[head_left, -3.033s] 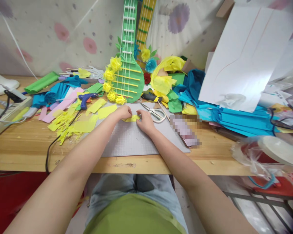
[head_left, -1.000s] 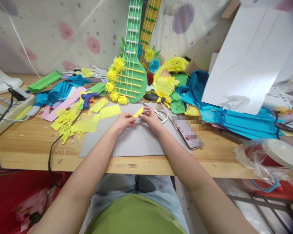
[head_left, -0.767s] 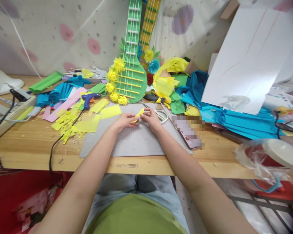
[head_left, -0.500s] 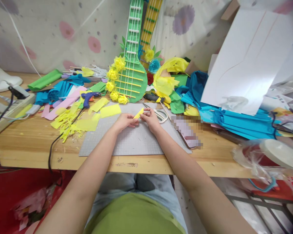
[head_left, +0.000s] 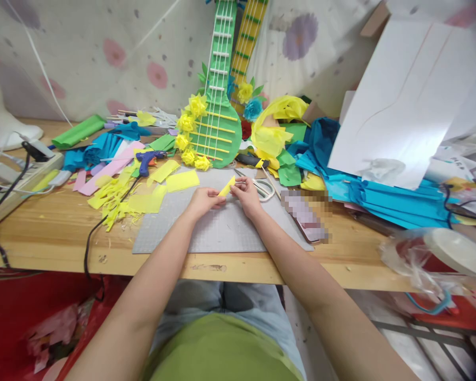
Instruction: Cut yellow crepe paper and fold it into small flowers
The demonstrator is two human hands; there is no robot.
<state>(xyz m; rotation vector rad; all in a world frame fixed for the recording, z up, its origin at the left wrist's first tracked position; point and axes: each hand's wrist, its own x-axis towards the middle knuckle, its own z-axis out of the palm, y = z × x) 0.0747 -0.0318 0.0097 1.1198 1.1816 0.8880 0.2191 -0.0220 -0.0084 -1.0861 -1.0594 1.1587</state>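
A narrow folded piece of yellow crepe paper (head_left: 227, 186) is stretched slantwise between my two hands above a grey cutting mat (head_left: 218, 233). My left hand (head_left: 206, 201) pinches its lower end. The fingers of my right hand (head_left: 246, 194) are closed on its upper end. Just behind my right hand lie scissors (head_left: 264, 190), partly hidden by it. Flat yellow paper pieces (head_left: 182, 180) rest at the mat's upper left. Beyond the mat stands a green paper-covered lute-like instrument (head_left: 218, 132) with yellow paper flowers (head_left: 187, 123) along its left side.
To the left lie a blue glue gun (head_left: 144, 159), fringed yellow scraps (head_left: 113, 198) and a power strip (head_left: 24, 182). A phone (head_left: 306, 217) sits on the mat's right edge. Blue crepe paper (head_left: 396, 200), a white board (head_left: 396, 100) and a plastic-wrapped roll (head_left: 440, 254) are at right.
The view has shifted slightly, so the scene sits a little further right. Both hands keep hold of the yellow paper, which shows a bit longer and straighter between them.
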